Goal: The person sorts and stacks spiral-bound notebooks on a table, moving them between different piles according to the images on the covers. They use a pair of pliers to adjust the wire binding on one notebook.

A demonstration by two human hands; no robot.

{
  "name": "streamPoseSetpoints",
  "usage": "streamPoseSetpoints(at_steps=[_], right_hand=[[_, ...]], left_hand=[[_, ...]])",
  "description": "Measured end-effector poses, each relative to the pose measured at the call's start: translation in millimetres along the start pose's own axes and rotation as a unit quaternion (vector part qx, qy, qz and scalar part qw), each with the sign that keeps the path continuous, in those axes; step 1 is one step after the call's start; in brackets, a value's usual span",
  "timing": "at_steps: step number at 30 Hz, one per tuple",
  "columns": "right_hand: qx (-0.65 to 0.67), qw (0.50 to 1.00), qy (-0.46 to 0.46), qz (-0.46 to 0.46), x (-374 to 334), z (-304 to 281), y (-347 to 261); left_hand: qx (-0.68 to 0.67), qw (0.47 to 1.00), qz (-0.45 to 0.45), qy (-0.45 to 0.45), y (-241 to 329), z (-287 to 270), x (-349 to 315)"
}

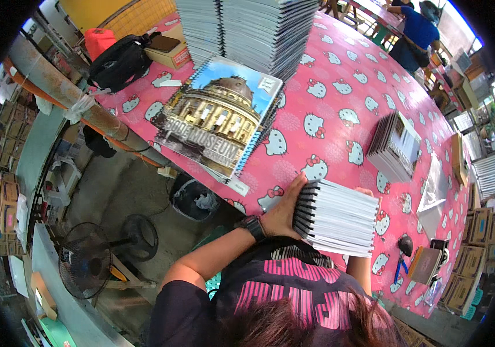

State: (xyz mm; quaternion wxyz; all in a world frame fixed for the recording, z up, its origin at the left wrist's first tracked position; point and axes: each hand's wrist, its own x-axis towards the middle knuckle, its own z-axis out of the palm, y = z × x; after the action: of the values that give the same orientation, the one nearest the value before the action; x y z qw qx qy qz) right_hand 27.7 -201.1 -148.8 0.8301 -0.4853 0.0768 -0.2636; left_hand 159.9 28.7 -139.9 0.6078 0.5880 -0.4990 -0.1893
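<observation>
A thick stack of spiral-bound notebooks [340,217], white page edges upward and black ring binding along its left side, is held at the table's near edge. My left hand [283,213], wearing a dark wristwatch, presses against the bound side with its thumb along the far corner. At the opposite side of the stack, my right hand [369,194] shows only some fingers; the stack hides the rest. Beyond my left hand lies a pile of notebooks topped by a domed-building cover [218,118]. Farther right stands a smaller pile of notebooks [396,147].
Tall stacks of spiral notebooks [247,34] rise at the back of the pink patterned table [322,98]. A black bag [120,65] sits at far left, blue-handled pliers [400,267] at right. A bin [194,199] and fan [85,260] stand left of the table. Another person [421,34] is far off.
</observation>
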Motion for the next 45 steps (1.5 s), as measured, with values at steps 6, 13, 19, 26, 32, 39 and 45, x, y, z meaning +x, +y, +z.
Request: streamPoseSetpoints(at_steps=[6, 13, 19, 26, 32, 39, 45], right_hand=[[-0.092, 0.991, 0.072, 0.067, 0.5, 15.8, -12.9], [-0.163, 0.972, -0.042, 0.167, 35.4, 20.1, -83.8], [-0.160, 0.947, -0.045, 0.274, -4.3, -10.7, -75.0], [-0.580, 0.731, -0.299, 0.199, -5.3, -9.9, -86.4], [-0.427, 0.864, -0.226, 0.138, 5.7, -6.0, -59.0], [-0.441, 0.850, -0.248, 0.146, 10.5, -7.0, -66.3], [-0.283, 0.917, -0.269, 0.082, 23.8, -17.2, -56.1]], left_hand=[[0.020, 0.999, -0.035, -0.033, -9.3, -5.8, -0.6], [-0.035, 0.999, -0.032, -0.015, -23.5, -1.1, 2.2], [-0.160, 0.980, -0.116, -0.011, -42.3, 8.8, 0.3], [-0.144, 0.959, -0.232, -0.078, -27.6, -6.9, 4.0], [-0.087, 0.951, -0.279, -0.101, -57.3, -20.4, -9.9], [-0.086, 0.945, -0.302, -0.085, -33.0, -19.0, -2.9], [-0.094, 0.955, -0.272, -0.076, -14.0, -9.7, 19.4]])
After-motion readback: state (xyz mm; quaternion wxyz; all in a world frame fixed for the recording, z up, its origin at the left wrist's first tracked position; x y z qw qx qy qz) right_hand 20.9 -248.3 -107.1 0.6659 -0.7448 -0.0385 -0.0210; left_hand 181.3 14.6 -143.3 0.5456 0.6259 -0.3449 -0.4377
